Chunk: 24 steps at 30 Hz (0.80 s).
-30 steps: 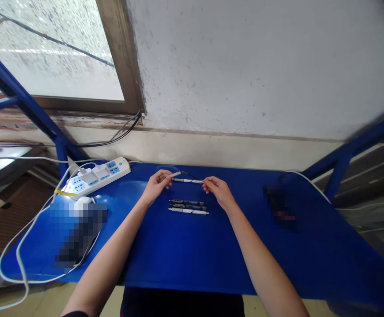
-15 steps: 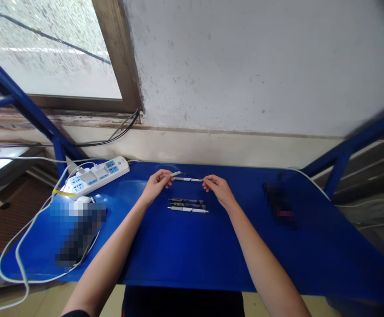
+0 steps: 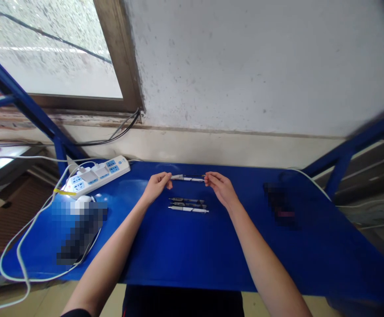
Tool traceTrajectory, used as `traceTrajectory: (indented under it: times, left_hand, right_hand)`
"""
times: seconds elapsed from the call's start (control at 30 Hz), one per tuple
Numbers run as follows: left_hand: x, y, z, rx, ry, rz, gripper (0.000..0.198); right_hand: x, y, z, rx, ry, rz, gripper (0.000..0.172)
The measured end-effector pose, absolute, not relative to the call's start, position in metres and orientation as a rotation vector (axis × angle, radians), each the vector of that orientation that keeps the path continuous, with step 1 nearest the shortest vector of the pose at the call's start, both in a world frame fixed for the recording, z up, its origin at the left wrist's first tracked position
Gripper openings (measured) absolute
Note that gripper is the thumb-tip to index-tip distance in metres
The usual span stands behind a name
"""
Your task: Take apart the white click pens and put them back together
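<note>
My left hand (image 3: 159,185) pinches a white pen barrel (image 3: 177,177) over the far part of the blue table. A thin dark pen refill (image 3: 193,176) runs level from the barrel's open end towards my right hand (image 3: 217,184), whose fingertips are closed at its far end. How deep the refill sits in the barrel is too small to tell. Just under it lies a white pen (image 3: 192,179), partly covered by my fingers. Nearer to me, two dark pens (image 3: 187,200) and another white pen (image 3: 188,209) rest side by side.
A white power strip (image 3: 102,174) with plugs and cables stands at the back left of the blue table (image 3: 192,251). Blurred dark items lie at the left and right (image 3: 279,204). Blue metal bars (image 3: 327,154) flank the table, with a wall behind.
The refill and the barrel, tilted to each other before, are now nearly in line. My right hand has shifted slightly up and right; the pens on the table have stayed put.
</note>
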<state>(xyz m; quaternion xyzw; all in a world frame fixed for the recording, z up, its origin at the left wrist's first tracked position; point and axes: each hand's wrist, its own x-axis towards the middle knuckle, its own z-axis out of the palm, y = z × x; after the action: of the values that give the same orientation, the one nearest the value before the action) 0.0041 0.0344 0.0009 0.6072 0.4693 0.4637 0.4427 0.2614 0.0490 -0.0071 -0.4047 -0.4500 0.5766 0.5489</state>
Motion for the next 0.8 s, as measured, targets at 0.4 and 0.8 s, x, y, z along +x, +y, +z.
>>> traceTrajectory:
  times: [0.4,0.8]
  left_hand:
    - [0.0083,0.0355,-0.0027,1.284,1.066,1.232,0.033]
    - [0.0093,0.0383,-0.0072,1.189,1.05,1.275,0.031]
  right_hand:
    - [0.2589,0.0499,-0.0117,-1.142,-1.163,1.151,0.033]
    - [0.254,0.0471,-0.0081,-1.008,-1.066,1.351,0.031]
